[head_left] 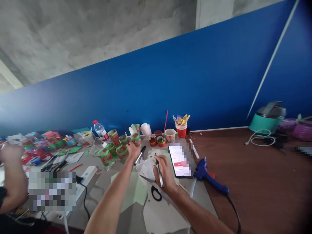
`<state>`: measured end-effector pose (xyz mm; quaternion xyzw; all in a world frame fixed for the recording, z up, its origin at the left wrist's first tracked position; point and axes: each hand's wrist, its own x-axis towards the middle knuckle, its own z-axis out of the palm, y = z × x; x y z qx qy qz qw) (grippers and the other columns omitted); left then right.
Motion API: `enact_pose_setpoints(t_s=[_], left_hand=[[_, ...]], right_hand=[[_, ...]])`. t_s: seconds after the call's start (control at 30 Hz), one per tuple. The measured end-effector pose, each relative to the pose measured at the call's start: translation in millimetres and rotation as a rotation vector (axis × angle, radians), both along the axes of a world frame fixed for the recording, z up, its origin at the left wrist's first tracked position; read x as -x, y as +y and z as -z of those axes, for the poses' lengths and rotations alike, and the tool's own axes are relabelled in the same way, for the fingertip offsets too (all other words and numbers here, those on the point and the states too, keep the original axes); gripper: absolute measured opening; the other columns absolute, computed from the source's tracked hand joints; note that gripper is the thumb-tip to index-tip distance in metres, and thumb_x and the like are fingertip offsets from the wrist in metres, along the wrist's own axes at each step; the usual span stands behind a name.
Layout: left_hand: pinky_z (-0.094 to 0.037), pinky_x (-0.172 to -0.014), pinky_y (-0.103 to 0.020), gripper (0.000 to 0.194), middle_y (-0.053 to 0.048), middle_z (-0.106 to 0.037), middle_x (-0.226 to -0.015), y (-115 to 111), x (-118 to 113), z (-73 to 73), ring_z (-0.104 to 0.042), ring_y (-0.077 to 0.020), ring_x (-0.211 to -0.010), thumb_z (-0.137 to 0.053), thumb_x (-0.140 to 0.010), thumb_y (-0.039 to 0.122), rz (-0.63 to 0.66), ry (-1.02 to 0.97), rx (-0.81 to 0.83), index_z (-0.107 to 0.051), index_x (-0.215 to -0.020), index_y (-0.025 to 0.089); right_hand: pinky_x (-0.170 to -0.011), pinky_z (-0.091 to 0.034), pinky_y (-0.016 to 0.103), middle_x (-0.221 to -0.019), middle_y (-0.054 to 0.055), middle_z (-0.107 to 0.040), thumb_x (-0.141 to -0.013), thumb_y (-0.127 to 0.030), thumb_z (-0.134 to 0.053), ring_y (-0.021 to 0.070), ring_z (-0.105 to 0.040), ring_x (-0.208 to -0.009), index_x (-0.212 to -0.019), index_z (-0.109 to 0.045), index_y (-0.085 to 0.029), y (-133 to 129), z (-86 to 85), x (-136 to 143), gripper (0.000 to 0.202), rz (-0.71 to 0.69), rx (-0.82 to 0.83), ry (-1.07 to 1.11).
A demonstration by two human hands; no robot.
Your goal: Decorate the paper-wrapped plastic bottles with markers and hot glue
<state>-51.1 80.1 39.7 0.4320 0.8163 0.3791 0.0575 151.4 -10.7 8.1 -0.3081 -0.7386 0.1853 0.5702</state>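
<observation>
Green-and-brown cup [136, 139] up at the fingertips of the L hand [133, 150], at the R end of a bunch of similar cups [106, 157] toward the back of the tabletop [255, 165]. Can't tell if properly gripped or just touched. Black marker [140, 156] just beside that hand.

R hand [164, 171]: grip def. closed round a slim pen [160, 174], tilted, dark end pointing away, above some crumpled white paper [147, 167]. Black-handled scissors [152, 189] nearby, w/ a white sheet [158, 216] below and pale green paper [133, 195] to the L.

Writing-wise: phone [179, 161] face up to the R of the R hand, lit screen, "01" legible top L, most of the rest pixelated or too small. Red-capped bottle [100, 131] at the back w/ a red label, too blurry to read tbh. Printed paper cup [170, 136] near the wall, print too tiny to make out. Blue glue gun [211, 182] R of the phone. Co-worker's forearm [14, 175] far L, next to a pixelated patch.
</observation>
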Motion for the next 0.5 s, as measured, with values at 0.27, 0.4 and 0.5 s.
enact_pose_setpoints(t_s=[0.27, 0.4, 0.5], left_hand=[[-0.045, -0.088, -0.044, 0.041, -0.026, -0.057, -0.114, 9, -1, 14.9, -0.057, -0.0371, -0.114, -0.065, -0.074, 0.027, -0.044, 0.016, 0.030, -0.049, -0.107, 0.010], [-0.046, -0.086, -0.044, 0.044, -0.028, -0.061, -0.111, 10, 1, 20.5, -0.061, -0.0378, -0.109, -0.063, -0.074, 0.022, -0.051, 0.005, 0.012, -0.047, -0.113, 0.008], [-0.045, -0.086, -0.045, 0.051, -0.028, -0.063, -0.110, 10, -1, 25.9, -0.062, -0.0377, -0.107, -0.063, -0.074, 0.020, -0.070, -0.016, -0.013, -0.043, -0.120, 0.008]], right_hand=[[-0.093, -0.051, 0.046, -0.113, 0.014, -0.053, -0.089, -0.016, -0.047, 0.0267, -0.056, -0.107, -0.124, -0.049, -0.019, -1, -2.4, 0, 0.035, -0.002, 0.005, 0.001], [-0.094, -0.051, 0.045, -0.113, 0.014, -0.053, -0.089, -0.016, -0.047, 0.0265, -0.056, -0.108, -0.123, -0.050, -0.018, -1, -2.9, -1, 0.035, -0.003, 0.011, -0.003], [-0.093, -0.052, 0.045, -0.113, 0.014, -0.053, -0.089, -0.016, -0.047, 0.0261, -0.056, -0.107, -0.122, -0.050, -0.018, -2, -3.0, 0, 0.034, -0.006, 0.013, -0.001]])
